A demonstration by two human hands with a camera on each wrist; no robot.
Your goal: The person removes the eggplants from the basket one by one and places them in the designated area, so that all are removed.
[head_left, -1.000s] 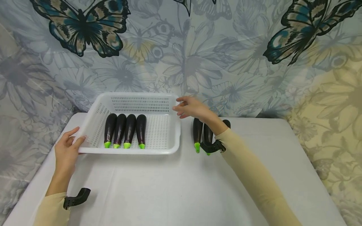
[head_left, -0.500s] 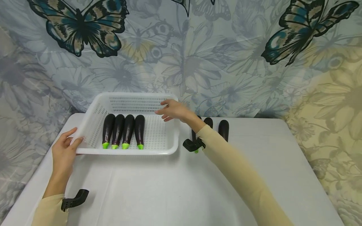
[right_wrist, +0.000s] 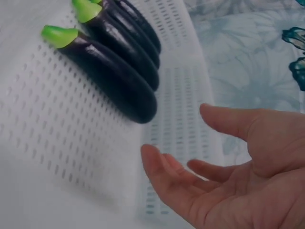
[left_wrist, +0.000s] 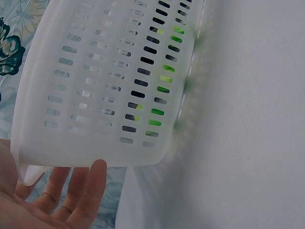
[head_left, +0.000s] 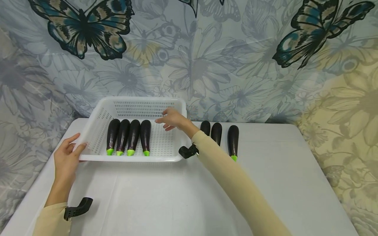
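Observation:
A white perforated plastic basket (head_left: 163,142) stands at the back left of the table. Several dark purple eggplants (head_left: 134,135) with bright green stem ends lie side by side in it. My left hand (head_left: 66,157) grips the basket's left rim, thumb on top and fingers underneath, as the rim (left_wrist: 28,152) shows in the left wrist view. Over the basket's right half hovers my right hand (head_left: 175,119), fingers spread and holding nothing. The nearest eggplant (right_wrist: 114,83) is a little apart from its fingertips (right_wrist: 150,152) in the right wrist view.
Right of the basket, three more eggplants (head_left: 233,141) lie on the white-covered table (head_left: 165,200); two are partly hidden by my right arm. Behind the table hangs a cloth (head_left: 203,62) printed with flowers and butterflies.
My right hand has moved left from the basket's right rim to over its inside, uncovering the rightmost eggplant on the table. My left hand stays on the rim.

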